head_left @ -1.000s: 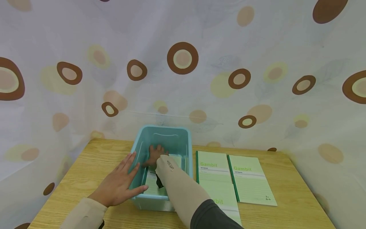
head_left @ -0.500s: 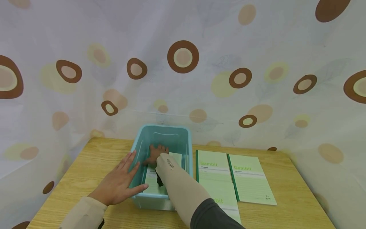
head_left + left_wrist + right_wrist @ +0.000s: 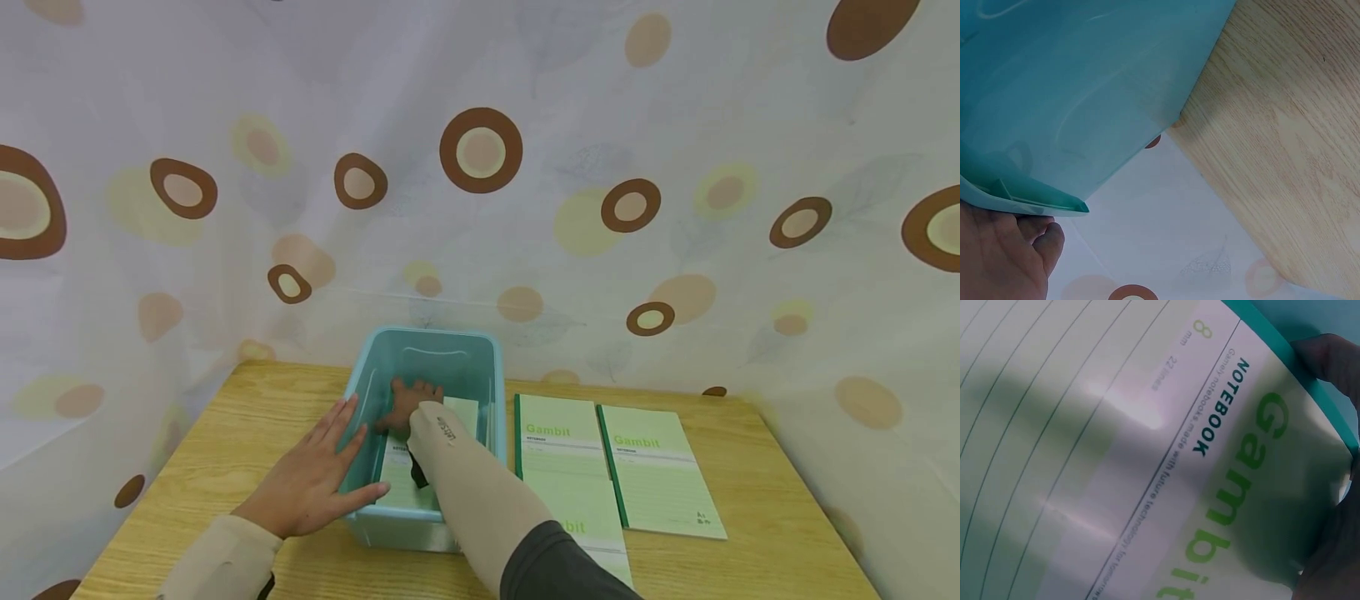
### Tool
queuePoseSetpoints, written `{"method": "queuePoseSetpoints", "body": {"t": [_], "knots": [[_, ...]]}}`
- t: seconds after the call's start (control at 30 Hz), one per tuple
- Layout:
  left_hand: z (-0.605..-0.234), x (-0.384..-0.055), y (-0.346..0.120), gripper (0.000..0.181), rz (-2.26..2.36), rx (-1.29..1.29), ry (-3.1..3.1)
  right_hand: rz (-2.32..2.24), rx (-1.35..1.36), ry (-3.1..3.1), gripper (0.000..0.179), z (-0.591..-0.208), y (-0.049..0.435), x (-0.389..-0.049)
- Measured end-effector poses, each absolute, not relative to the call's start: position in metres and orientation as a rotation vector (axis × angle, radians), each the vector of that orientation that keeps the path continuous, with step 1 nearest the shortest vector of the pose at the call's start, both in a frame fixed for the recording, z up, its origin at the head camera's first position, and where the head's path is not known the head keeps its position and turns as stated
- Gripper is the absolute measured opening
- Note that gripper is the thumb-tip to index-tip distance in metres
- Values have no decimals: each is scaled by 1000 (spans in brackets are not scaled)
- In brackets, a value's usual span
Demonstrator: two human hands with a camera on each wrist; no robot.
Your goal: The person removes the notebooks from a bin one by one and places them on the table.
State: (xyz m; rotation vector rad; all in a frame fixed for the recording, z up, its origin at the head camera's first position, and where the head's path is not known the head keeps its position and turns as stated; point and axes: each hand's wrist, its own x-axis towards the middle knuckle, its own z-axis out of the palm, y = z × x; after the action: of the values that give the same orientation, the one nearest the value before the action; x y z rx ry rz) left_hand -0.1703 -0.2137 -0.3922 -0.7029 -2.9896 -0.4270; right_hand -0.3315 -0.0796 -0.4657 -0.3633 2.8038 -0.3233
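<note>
A light blue plastic bin [image 3: 472, 362] stands on the wooden table. Against its left rim my left hand [image 3: 311, 483] rests with fingers straight and spread; in the left wrist view, the fingers [image 3: 1049, 244] lie by the bin's rim. My right hand [image 3: 405, 404] reaches down inside, fingers splayed over the far end of a pale green notebook [image 3: 408, 483] with a dark green spine. Up close, the notebook's cover [image 3: 1147, 456] reads "Gambit", and the thumb [image 3: 1329, 359] touches the spine edge. The right forearm hides part of the bin and notebook.
Right of the bin lie more notebooks of the same kind: one at the back [image 3: 558, 421], one in front [image 3: 581, 517] partly under the sleeve, and one at the right [image 3: 660, 475]. A patterned curtain [image 3: 480, 250] rises behind the wooden table [image 3: 247, 433].
</note>
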Motion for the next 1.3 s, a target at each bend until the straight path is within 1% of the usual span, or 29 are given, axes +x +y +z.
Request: {"method": "queuePoseSetpoints", "body": {"t": [0.27,0.67,1.03,1.13,1.2,1.3], "knots": [[-393,-171,-214,84,-417,-710,-2985,-299,-363,2840,74,-460,-82,-331],[-391,-170,-212,84,-399,-716,-3004,-233,-384,2919,66,-450,-83,-328],[-390,-171,-211,83,-426,-713,-3000,-123,-423,3020,60,-421,-84,-327],[-390,-171,-211,83,-426,-712,-3007,-116,-434,3059,61,-412,-83,-326],[-389,-171,-211,83,-423,-710,-3018,-116,-449,3085,58,-405,-81,-326],[-388,-171,-211,83,-428,-707,-3030,-108,-479,3128,59,-392,-79,-325]]}}
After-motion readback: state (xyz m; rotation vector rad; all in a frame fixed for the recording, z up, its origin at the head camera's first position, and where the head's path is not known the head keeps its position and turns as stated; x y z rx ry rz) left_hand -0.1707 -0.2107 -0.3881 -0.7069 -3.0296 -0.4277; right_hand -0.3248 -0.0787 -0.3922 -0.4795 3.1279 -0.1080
